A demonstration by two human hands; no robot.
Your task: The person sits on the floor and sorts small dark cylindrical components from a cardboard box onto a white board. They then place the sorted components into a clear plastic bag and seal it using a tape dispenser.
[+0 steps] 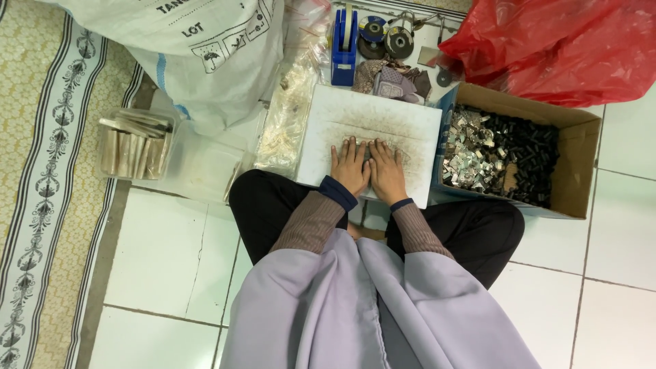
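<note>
Left hand and right hand side by side, fingers flat and spread, clamped on nothing, pressed palms-down on a smudged white rectangular board across the lap, cardboard box of shiny metal clips and black pieces just right of the board, crinkled clear plastic bag on its left, blue tape dispenser beyond.

Sleeves: brown, finely striped, ribbed knit, both with dark navy cuffs at the wrists.
Over-garment: pale lilac cloth, smooth, draping in broad folds toward 6 o'clock.
Trousers: black, showing at 9 and 3 o'clock.
Hands: bare, no rings visible.
</note>
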